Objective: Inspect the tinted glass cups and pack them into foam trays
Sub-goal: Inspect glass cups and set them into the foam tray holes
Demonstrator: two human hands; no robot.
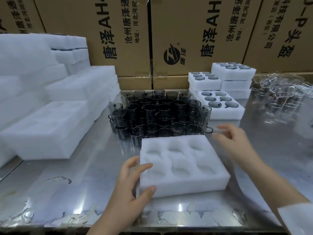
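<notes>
An empty white foam tray [183,181] with several round pockets lies on the steel table in front of me. My left hand [130,182] holds its near left corner, thumb on the front face and fingers on top. My right hand [235,141] hovers just past the tray's far right corner, fingers relaxed and holding nothing. Behind the tray stands a dense cluster of dark tinted glass cups [159,114], stacked in two layers, some with handles showing.
Filled foam trays [221,114] holding tinted cups sit stacked at the back right. Empty foam trays [47,126] pile up on the left. Clear glassware [281,97] lies at the far right. Cardboard boxes [194,31] wall the back. The steel table [84,184] has a worn front edge.
</notes>
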